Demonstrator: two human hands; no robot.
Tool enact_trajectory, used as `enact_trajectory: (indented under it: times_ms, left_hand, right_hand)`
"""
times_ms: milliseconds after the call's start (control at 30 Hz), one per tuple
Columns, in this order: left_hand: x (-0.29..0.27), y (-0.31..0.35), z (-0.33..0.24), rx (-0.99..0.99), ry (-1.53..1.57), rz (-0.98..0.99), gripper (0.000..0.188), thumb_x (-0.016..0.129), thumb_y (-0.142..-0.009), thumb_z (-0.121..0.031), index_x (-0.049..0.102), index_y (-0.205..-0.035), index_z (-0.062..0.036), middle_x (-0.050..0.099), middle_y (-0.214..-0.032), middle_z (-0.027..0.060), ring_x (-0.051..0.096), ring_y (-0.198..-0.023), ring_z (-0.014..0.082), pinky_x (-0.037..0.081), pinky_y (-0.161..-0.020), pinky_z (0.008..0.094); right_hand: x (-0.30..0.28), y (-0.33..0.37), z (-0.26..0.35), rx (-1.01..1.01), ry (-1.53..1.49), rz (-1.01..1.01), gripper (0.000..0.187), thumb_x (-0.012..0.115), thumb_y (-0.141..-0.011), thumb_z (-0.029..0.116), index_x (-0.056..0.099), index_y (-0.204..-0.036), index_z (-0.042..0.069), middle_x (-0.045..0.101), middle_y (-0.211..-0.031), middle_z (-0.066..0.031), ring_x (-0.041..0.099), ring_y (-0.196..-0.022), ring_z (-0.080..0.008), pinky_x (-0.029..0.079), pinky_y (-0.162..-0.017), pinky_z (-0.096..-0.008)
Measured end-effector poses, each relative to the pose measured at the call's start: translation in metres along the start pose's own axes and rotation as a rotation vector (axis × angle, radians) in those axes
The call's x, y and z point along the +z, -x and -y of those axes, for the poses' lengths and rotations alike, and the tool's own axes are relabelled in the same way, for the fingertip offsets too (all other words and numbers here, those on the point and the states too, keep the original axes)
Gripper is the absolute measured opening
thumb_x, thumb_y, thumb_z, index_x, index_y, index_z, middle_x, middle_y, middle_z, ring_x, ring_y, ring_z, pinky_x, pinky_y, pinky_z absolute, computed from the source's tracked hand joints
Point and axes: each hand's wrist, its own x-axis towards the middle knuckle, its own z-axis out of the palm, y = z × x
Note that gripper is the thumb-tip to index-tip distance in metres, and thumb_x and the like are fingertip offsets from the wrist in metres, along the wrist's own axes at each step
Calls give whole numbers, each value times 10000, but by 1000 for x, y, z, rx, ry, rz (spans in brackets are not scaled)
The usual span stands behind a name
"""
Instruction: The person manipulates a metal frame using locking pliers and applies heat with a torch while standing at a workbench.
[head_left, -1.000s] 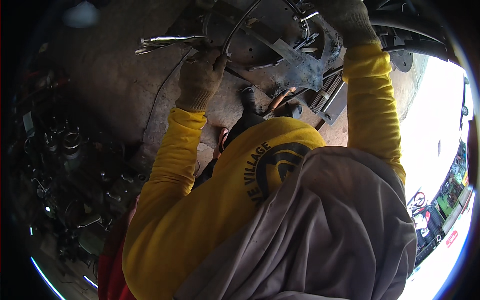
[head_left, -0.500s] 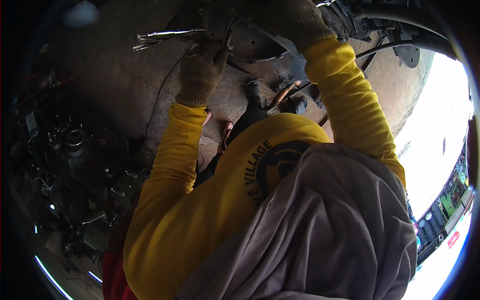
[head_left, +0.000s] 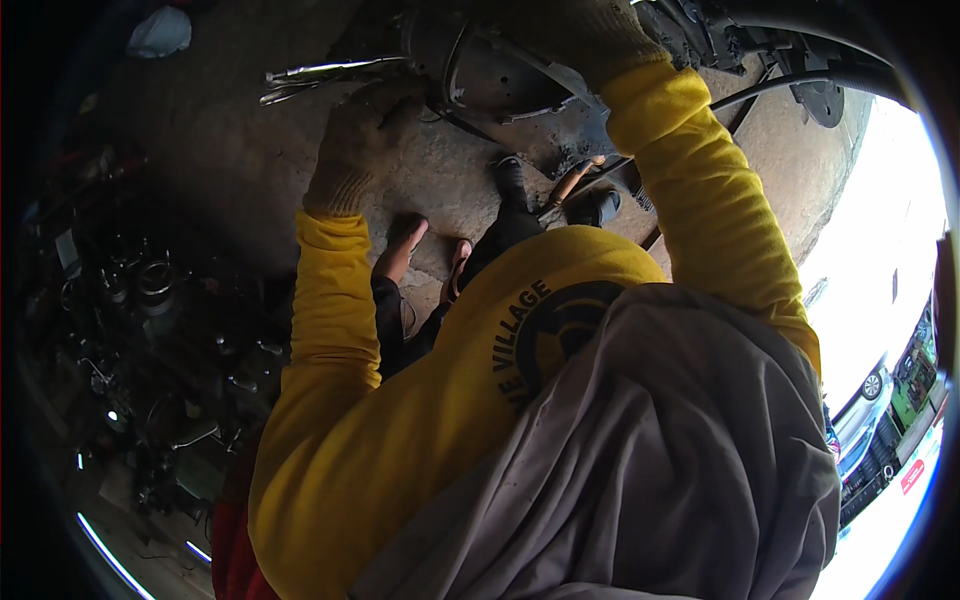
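Note:
Both of my hands wear dark brown knit work gloves. My left hand [head_left: 362, 140] is raised beside a shiny chrome metal pipe or bar [head_left: 335, 70], just left of a dark curved metal part [head_left: 505, 80]. Its fingers are dark and smeared, so their grip is unclear. At the top edge, my right hand [head_left: 600, 45] reaches over the right side of the dark metal part. Its fingers are hidden in shadow and cut off by the frame, and what they touch cannot be seen.
Black hoses and a metal bracket [head_left: 820, 105] hang at the upper right. Feet and dark slippers [head_left: 600, 207] are on the concrete floor [head_left: 250, 150], near a brown handle-like object [head_left: 572, 183]. Cluttered metal parts [head_left: 155, 285] lie at the left. A whitish bundle [head_left: 160, 33] lies top left.
My left hand has moved left and slightly down, away from the thin dark strip at the curved metal part. My right hand has barely shifted.

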Motion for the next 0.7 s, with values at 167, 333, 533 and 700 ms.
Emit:
enact_trajectory:
  times_ms: [167,333,533,700]
  left_hand:
    - [5,-5,-3,91,-66,-84,138,701,-910,-179,725,-1011,-89,735,-986,67,717,-858,254,579,-756,358]
    - [14,-14,-2,172,-160,-148,186,731,-897,-277,734,-952,-99,731,-910,79,714,-808,266,563,-692,365]
    - [22,-16,7,229,-344,-153,197,730,-893,-303,729,-856,-109,683,-761,76,667,-652,275,530,-602,396]
    - [20,-16,4,226,-301,-150,200,723,-906,-304,726,-851,-111,664,-722,67,654,-624,260,517,-574,382]
  right_hand:
    - [-11,6,7,-23,-65,11,408,636,-914,420,731,-1138,91,729,-980,-198,701,-946,-365,543,-844,-446]
    - [-7,4,5,-17,-87,8,396,644,-907,389,727,-1150,88,728,-998,-202,701,-953,-365,541,-848,-439]
    - [-6,3,3,-23,-52,6,379,647,-897,346,723,-1159,84,725,-1014,-205,701,-961,-361,541,-860,-440]
    - [-4,3,1,-34,-30,-10,361,643,-888,318,726,-1151,85,726,-1001,-210,703,-953,-364,543,-858,-445]
